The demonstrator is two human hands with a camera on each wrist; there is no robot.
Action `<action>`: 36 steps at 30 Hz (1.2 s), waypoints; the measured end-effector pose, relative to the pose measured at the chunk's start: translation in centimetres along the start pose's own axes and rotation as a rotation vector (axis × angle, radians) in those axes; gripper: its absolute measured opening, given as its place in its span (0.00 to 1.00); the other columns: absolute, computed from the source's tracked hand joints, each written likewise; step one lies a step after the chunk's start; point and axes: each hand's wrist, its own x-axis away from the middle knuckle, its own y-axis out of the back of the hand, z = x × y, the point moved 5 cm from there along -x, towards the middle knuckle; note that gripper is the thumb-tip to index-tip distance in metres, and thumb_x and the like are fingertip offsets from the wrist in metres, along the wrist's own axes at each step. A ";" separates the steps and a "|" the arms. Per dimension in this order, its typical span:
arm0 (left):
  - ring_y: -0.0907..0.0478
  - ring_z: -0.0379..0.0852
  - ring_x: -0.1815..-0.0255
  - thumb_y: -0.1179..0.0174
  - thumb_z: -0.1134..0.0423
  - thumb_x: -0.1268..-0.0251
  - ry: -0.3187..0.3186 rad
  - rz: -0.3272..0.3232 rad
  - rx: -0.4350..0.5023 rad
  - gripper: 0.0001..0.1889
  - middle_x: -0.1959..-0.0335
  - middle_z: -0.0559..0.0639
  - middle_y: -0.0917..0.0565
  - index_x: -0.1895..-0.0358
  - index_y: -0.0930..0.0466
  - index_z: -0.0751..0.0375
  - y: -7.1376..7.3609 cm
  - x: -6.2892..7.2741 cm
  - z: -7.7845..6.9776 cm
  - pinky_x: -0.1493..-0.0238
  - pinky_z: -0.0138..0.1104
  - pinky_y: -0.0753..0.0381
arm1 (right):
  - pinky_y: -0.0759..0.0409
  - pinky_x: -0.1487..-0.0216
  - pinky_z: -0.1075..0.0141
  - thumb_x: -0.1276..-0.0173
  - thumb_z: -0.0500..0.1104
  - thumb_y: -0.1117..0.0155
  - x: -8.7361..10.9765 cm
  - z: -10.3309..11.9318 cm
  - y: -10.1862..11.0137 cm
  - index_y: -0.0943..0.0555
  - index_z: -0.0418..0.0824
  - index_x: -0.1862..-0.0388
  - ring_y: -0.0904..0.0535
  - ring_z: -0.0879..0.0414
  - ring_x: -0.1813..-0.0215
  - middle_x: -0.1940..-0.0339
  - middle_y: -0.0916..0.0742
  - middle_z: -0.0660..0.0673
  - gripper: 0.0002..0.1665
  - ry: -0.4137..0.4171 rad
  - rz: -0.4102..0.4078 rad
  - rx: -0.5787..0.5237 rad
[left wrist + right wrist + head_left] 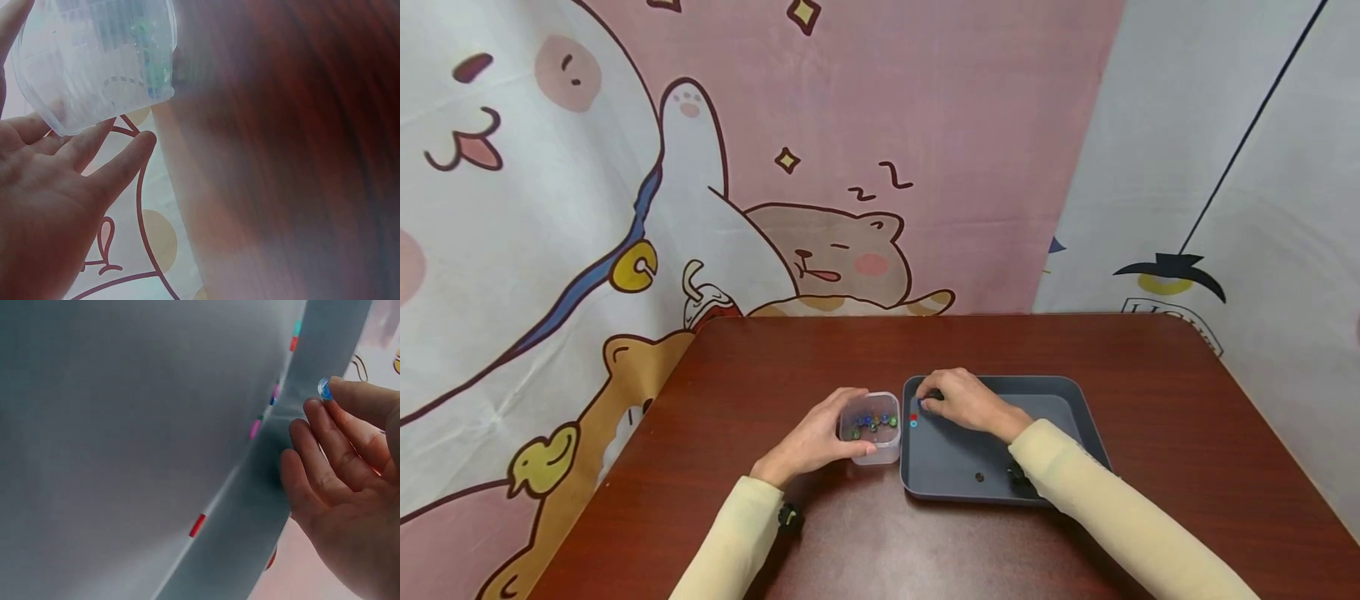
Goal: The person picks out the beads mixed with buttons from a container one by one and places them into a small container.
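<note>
My left hand grips a clear plastic box on the table, thumb on the near side and fingers round the far side. Several glass marbles lie inside; in the left wrist view the box rests against the fingers. Right of it, my right hand is over the left far part of a grey tray. Between thumb and fingertip it pinches a blue glass marble, beside the tray wall; the other fingers are loosely bent.
Small coloured tube-like pieces, among them a red one and a pink one, lie along the tray's inner edge. A small dark round thing sits near the tray's front. The brown table meets a cartoon-printed cloth behind.
</note>
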 end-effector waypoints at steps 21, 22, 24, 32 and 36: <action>0.26 0.50 0.35 0.23 0.43 0.44 0.009 0.003 -0.015 0.49 0.30 0.51 0.27 0.23 0.35 0.60 -0.1 -0.1 0.3 0.32 0.52 0.26 | 0.18 0.53 0.57 0.29 0.41 0.28 0.4 0.7 3.5 0.11 0.40 0.50 0.16 0.57 0.53 0.53 0.11 0.50 0.11 -0.051 -0.116 -0.157; 0.26 0.50 0.35 0.23 0.43 0.44 0.009 0.004 -0.015 0.49 0.30 0.51 0.27 0.23 0.35 0.61 -0.1 -0.1 0.3 0.32 0.52 0.26 | 0.18 0.53 0.58 0.29 0.41 0.28 0.4 0.7 3.7 0.11 0.41 0.50 0.16 0.58 0.53 0.54 0.10 0.51 0.11 -0.055 -0.121 -0.171; 0.26 0.50 0.35 0.23 0.42 0.44 0.006 0.003 -0.016 0.49 0.30 0.52 0.27 0.23 0.35 0.61 -0.1 -0.1 0.2 0.32 0.53 0.26 | 0.18 0.54 0.58 0.29 0.41 0.28 0.5 0.6 4.0 0.11 0.41 0.51 0.16 0.58 0.54 0.54 0.10 0.51 0.11 -0.059 -0.133 -0.195; 0.25 0.50 0.35 0.22 0.42 0.44 0.018 0.003 -0.014 0.49 0.30 0.51 0.27 0.23 0.34 0.60 0.0 -0.1 0.1 0.32 0.52 0.26 | 0.18 0.50 0.56 0.29 0.42 0.28 0.7 0.9 4.5 0.11 0.42 0.51 0.16 0.58 0.52 0.54 0.10 0.52 0.10 -0.058 -0.163 -0.247; 0.26 0.50 0.35 0.23 0.42 0.44 0.025 0.007 -0.014 0.49 0.30 0.51 0.27 0.23 0.35 0.60 -0.1 -0.1 0.2 0.31 0.52 0.27 | 0.18 0.46 0.53 0.28 0.44 0.29 0.7 1.2 4.4 0.11 0.42 0.50 0.16 0.57 0.50 0.53 0.11 0.53 0.11 -0.052 -0.161 -0.278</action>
